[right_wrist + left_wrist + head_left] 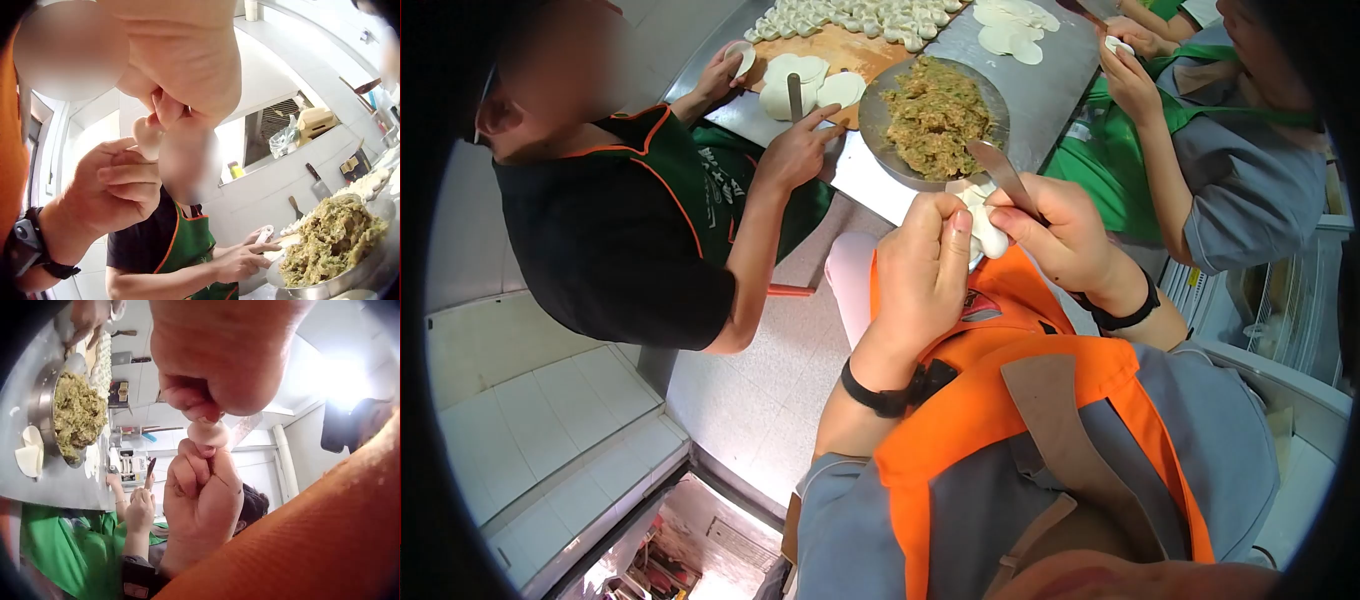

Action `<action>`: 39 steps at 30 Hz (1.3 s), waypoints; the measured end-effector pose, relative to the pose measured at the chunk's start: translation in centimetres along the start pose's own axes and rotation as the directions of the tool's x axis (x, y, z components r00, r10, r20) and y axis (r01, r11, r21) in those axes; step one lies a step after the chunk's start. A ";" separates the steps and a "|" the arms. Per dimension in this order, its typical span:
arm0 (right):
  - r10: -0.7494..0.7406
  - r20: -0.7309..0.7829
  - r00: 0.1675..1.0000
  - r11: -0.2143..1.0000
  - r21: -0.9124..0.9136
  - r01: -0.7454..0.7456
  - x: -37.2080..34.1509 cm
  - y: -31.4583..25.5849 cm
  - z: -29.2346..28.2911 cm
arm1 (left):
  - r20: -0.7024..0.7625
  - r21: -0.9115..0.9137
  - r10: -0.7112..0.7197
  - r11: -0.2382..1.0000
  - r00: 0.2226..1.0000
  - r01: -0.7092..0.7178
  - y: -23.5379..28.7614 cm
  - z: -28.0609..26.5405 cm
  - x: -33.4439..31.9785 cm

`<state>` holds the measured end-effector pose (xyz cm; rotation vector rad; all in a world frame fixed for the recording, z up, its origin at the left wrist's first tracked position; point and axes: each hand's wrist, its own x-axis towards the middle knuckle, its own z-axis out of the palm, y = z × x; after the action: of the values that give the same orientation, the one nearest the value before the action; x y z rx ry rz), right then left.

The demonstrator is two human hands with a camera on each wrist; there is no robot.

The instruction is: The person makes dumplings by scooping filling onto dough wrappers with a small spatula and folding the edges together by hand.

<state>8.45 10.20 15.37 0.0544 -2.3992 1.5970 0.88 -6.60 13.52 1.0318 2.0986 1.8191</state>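
Observation:
Both hands pinch a pale folded dough dumpling (pixel 987 232) (pixel 208 435) (pixel 148 137) between them, held up in front of the orange apron. The left hand (pixel 922 270) (pixel 222 359) (pixel 119 187) grips its left side with thumb and curled fingers. On its other side, the right hand (pixel 1068 235) (pixel 206 500) (pixel 181 59) pinches the dough and also holds a flat metal spreader (pixel 1003 172), its blade pointing toward the filling. Just beyond the hands stands a round metal bowl (pixel 872 115) of greenish-brown filling (pixel 938 115) (pixel 78 415) (pixel 334 237).
On the metal table (pixel 1055 90), round wrappers (pixel 1010 30) lie beyond the bowl; more wrappers (pixel 842 88) and rows of dumplings (pixel 850 20) are on a wooden board (pixel 800 48). A person in black (pixel 600 230) works at left, and others in green aprons (pixel 1105 180) at right.

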 end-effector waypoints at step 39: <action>-0.011 0.226 0.974 0.452 -0.868 0.206 35.5 25.7 -2.3 | 0.045 0.073 -0.519 0.854 0.853 0.516 -15.0 2.1 -2.3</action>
<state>-29.83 26.43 1.36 0.1601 -2.9824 0.0798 -1.96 -6.45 -1.53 0.4490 2.1292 1.4411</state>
